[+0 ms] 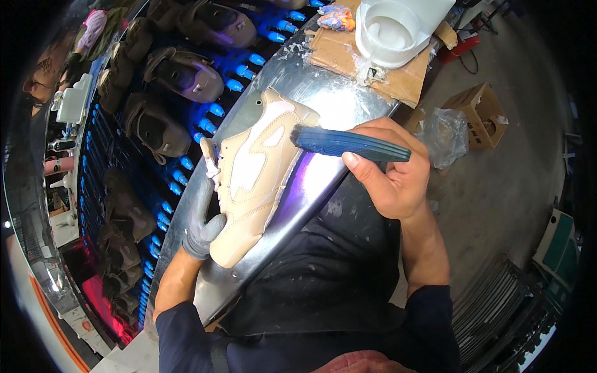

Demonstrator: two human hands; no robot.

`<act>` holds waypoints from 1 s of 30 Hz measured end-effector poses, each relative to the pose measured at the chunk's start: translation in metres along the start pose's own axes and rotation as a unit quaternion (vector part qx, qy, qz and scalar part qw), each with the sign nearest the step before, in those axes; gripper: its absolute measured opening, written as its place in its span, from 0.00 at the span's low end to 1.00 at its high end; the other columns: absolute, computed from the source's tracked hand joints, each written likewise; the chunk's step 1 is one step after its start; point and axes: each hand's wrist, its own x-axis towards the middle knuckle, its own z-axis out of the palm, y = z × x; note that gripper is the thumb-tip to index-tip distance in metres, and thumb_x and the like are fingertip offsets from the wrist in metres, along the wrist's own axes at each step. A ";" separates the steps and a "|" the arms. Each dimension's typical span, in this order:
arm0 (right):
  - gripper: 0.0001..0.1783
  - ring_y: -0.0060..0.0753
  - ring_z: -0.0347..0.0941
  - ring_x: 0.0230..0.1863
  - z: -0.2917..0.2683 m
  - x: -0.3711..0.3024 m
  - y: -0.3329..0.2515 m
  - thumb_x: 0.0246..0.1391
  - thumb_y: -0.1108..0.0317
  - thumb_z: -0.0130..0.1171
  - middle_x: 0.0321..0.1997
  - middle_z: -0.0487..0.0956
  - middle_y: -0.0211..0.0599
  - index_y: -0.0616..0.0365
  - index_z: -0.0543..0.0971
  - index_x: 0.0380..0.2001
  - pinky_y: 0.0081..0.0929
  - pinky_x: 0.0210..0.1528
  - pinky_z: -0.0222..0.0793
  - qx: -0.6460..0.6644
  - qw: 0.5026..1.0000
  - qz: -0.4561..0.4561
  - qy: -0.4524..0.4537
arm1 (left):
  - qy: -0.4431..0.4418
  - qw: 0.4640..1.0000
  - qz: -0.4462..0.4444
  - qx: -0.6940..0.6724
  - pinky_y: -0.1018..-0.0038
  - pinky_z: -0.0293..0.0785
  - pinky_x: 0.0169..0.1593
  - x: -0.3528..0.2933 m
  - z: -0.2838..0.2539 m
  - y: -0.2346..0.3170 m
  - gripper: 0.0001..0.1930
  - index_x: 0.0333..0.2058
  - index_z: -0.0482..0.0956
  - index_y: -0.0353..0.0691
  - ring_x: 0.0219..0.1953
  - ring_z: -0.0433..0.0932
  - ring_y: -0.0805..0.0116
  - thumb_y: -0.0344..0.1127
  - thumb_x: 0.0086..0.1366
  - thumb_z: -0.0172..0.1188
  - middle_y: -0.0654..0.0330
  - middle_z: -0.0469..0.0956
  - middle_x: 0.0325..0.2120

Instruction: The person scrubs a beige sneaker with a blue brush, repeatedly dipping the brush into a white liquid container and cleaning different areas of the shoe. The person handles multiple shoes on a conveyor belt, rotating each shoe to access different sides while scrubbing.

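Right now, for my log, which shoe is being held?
The beige shoe with white panels, in the gloved left hand; the dark brown shoes lie racked.

From the shoe (264, 186), over the bench (336, 96), the left hand (198, 219) was at 8 o'clock; the brush (339, 143), in the right hand (398, 180), at 2; other shoes (208, 84) at 10 to 11; the tub (372, 53), on cardboard (336, 53), at 1; the box (476, 118), farther off, at 2.

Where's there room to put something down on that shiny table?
Between the beige shoe and the cardboard, the metal table has a bare patch. A narrow strip lies beside the shoe, below the blue brush. The row of dark shoes and the cardboard under the white plastic container are crowded.
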 end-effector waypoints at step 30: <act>0.06 0.25 0.81 0.35 0.028 -0.055 -0.025 0.58 0.78 0.65 0.32 0.84 0.38 0.69 0.83 0.39 0.24 0.34 0.74 0.213 0.952 0.219 0.003 | 0.051 0.998 -0.027 -0.007 0.61 0.66 0.71 0.016 0.009 -0.002 0.42 0.75 0.52 0.33 0.68 0.71 0.56 0.43 0.71 0.62 0.48 0.67 0.70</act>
